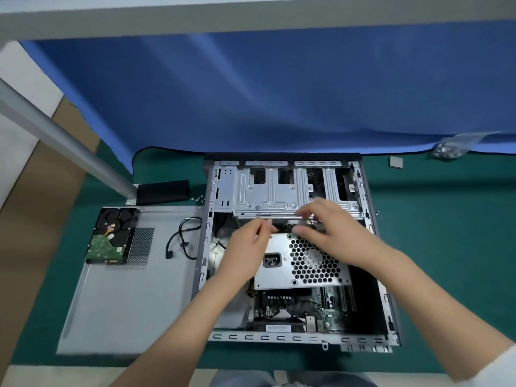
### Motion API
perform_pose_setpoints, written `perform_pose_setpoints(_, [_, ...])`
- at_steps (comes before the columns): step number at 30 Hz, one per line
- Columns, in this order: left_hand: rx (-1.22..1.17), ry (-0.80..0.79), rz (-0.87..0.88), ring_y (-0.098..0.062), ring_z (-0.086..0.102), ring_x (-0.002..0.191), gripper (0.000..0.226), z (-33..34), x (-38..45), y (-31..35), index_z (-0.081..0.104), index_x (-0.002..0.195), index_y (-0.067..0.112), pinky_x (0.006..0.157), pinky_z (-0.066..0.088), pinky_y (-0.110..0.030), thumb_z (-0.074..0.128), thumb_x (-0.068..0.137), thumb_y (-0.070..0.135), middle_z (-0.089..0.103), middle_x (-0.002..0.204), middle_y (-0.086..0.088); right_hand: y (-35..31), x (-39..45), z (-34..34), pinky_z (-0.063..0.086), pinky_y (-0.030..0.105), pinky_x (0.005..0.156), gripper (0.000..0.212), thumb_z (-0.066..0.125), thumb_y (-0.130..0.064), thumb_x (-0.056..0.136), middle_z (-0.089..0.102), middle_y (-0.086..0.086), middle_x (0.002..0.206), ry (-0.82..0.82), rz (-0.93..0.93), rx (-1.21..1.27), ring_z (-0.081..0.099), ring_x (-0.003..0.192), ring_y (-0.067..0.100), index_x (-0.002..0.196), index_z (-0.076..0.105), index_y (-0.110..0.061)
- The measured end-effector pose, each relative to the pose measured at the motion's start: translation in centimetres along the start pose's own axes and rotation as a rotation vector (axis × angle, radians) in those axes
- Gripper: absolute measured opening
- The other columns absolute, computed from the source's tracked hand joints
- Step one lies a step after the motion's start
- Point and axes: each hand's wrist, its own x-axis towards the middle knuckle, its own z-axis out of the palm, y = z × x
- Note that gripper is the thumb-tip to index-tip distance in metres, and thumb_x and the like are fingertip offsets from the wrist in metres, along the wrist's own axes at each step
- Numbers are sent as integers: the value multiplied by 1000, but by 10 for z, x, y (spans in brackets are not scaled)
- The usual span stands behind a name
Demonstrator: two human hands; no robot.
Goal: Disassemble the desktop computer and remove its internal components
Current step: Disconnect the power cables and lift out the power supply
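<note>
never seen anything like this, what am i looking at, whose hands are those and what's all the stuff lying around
This is one picture from a camera worn on a person's head, looking down at their own two bare hands. No robot is involved. They are taking apart a desktop computer, whose open case lies flat on a green mat.

The left hand and right hand are both at the far edge of the power supply, the silver box with the honeycomb grille. The motion blur hides exactly how the fingers grip.

Left of the case lies its removed side panel, with a hard drive and a black cable resting on it. At far right sits a small bag of screws.
</note>
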Motion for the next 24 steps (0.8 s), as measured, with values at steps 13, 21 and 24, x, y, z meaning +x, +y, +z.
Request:
perform_pose_setpoints(13, [33, -377, -30, 1, 28, 131, 129, -21, -40, -6, -16, 146, 40, 108, 22, -22, 74, 57, 68, 21, 141, 27, 3, -44, 23, 35, 34, 108, 119, 66, -75, 56, 27, -6, 140, -45, -72, -330, 23, 131, 14, 147, 14, -19])
perform_pose_setpoints(21, [194, -312, 116, -2, 34, 134, 125, -37, -46, -14, 13, 148, 34, 113, 32, -39, 83, 49, 63, 32, 148, 17, -6, -54, 11, 23, 25, 112, 121, 69, -76, 51, 22, -15, 142, -6, -71, -108, 18, 135, 5, 147, 18, -23])
perform_pose_setpoints(24, [87, -200, 151, 2, 44, 124, 115, -44, -45, -1, 27, 141, 37, 105, 42, -40, 84, 45, 64, 43, 137, 21, -15, -52, -7, 20, 20, 109, 121, 74, -72, 49, 25, -19, 136, 35, -72, -3, 23, 129, 1, 146, 21, -24])
